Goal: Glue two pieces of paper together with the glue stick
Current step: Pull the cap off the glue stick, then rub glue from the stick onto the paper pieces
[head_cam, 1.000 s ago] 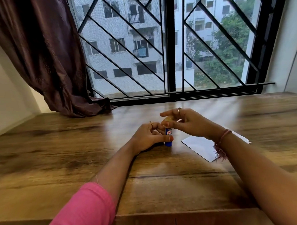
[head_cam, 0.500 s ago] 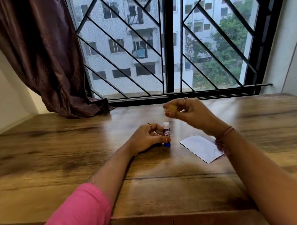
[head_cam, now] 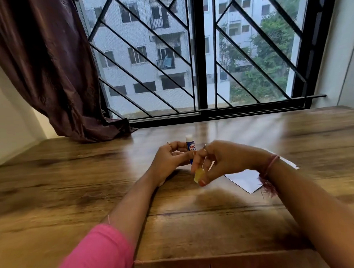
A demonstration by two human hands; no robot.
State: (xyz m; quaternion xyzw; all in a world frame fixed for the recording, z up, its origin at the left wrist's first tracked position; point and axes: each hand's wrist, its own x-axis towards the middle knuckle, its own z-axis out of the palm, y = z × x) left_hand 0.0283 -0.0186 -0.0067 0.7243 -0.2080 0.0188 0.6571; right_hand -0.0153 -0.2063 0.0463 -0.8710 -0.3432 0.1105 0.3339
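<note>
Cap (head_cam: 199,174) now off and lowered toward the desk (head_cam: 73,187) in the right hand (head_cam: 223,162), pinched between its fingers (head_cam: 203,182) — glue stick (head_cam: 190,146) upright mid-desk, gripped by the left hand (head_cam: 169,164), bared for spreading; paper (head_cam: 246,180) untouched nearer the right edge.

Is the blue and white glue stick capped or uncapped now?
Uncapped. The blue and white glue stick shows its bare white top in the left hand, while the right hand pinches the yellow cap apart from it.
</note>
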